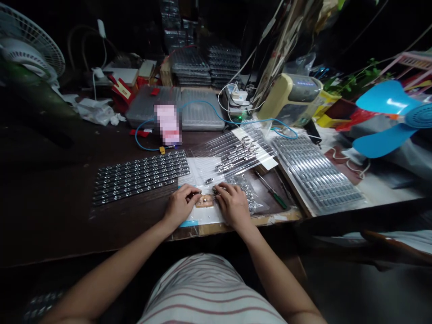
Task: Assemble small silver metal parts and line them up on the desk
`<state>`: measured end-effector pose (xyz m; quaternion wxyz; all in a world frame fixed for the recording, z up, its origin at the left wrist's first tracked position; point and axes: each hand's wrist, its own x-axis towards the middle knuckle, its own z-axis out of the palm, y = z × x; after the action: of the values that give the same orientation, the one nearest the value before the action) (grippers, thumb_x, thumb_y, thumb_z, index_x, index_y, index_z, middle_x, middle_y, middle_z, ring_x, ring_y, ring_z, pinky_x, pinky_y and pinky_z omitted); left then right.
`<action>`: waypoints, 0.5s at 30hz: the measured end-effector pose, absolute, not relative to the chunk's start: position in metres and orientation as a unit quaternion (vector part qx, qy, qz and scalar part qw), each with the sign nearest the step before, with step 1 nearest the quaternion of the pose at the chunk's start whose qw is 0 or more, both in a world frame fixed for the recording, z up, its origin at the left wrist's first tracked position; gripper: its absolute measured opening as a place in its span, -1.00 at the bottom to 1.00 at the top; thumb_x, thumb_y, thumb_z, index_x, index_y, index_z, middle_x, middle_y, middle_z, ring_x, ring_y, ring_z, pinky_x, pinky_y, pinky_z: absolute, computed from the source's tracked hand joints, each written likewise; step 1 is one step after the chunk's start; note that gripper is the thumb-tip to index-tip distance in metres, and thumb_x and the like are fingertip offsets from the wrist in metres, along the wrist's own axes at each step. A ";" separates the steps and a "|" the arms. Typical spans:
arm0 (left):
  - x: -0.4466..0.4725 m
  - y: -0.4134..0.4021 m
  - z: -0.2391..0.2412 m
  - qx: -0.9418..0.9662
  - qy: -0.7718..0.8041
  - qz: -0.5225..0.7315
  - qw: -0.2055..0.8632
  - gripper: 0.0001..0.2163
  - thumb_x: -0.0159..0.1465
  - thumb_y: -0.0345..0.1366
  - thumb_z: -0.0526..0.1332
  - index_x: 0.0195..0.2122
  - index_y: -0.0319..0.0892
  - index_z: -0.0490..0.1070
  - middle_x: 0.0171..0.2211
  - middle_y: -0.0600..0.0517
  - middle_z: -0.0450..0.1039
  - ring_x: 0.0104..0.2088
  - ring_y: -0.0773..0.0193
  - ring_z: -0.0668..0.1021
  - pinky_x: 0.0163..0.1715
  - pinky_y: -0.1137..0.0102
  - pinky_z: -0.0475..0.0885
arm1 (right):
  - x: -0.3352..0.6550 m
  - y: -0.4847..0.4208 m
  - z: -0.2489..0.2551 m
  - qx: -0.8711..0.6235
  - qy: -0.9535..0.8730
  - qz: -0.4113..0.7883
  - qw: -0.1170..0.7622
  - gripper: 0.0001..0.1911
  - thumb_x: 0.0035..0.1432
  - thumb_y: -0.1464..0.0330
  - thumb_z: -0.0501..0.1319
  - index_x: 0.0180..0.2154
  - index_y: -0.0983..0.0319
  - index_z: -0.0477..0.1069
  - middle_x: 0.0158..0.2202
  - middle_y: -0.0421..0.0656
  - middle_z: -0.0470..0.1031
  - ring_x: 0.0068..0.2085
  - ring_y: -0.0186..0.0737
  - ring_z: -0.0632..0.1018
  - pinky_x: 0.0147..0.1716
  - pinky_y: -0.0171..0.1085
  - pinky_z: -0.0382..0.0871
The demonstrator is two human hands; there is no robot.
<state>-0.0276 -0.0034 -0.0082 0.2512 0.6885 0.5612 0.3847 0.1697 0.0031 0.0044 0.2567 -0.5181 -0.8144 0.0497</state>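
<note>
Head view, left hand point(178, 205), right hand point(235, 202), grips unclear, orange block point(204, 202) between, table edge point(216, 230) near

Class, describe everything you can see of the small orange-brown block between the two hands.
The block is small, roughly rectangular and orange-brown, and looks like wood. A small shiny spot shows on top; finer detail is too small to tell. It lies on a white sheet near the edge of the table closest to the person, between the left hand and right hand. Whether fingertips touch it is unclear.
</note>
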 end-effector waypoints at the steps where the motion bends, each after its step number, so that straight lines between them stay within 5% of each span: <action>1: -0.028 -0.003 -0.008 0.688 0.561 0.384 0.255 -0.89 0.23 -0.32 0.18 -0.28 -0.15 0.50 -0.32 0.01 0.49 -0.38 0.31 0.50 -0.44 0.45 0.39 | 0.175 0.004 0.003 -0.511 -0.820 0.050 0.251 -0.72 0.19 0.36 0.19 -0.03 0.10 0.44 -0.04 -0.11 0.44 -0.09 -0.07 0.37 -0.22 -0.14 0.25; 7: -0.023 0.004 0.001 0.695 0.549 0.383 0.263 -0.88 0.22 -0.31 0.19 -0.28 -0.16 0.50 -0.31 0.01 0.49 -0.36 0.30 0.51 -0.45 0.45 0.39 | 0.188 0.002 -0.009 -0.515 -0.793 0.087 0.314 -0.86 0.23 0.36 0.15 -0.29 0.16 0.49 -0.24 -0.11 0.47 -0.20 -0.16 0.43 -0.19 -0.19 0.32; 15: -0.005 -0.005 0.003 0.764 0.512 0.336 0.201 -0.87 0.22 -0.30 0.23 -0.23 -0.09 0.52 -0.30 0.00 0.48 -0.24 0.24 0.49 -0.23 0.36 0.38 | 0.190 0.000 -0.012 -0.527 -0.760 0.109 0.365 -0.87 0.20 0.41 0.10 -0.28 0.18 0.42 -0.26 -0.12 0.48 -0.19 -0.16 0.44 -0.16 -0.20 0.32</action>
<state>-0.0048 -0.0049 0.0028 0.2010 0.7643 0.5123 0.3360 0.1899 0.0002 -0.0115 0.3650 -0.5265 -0.7600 0.1091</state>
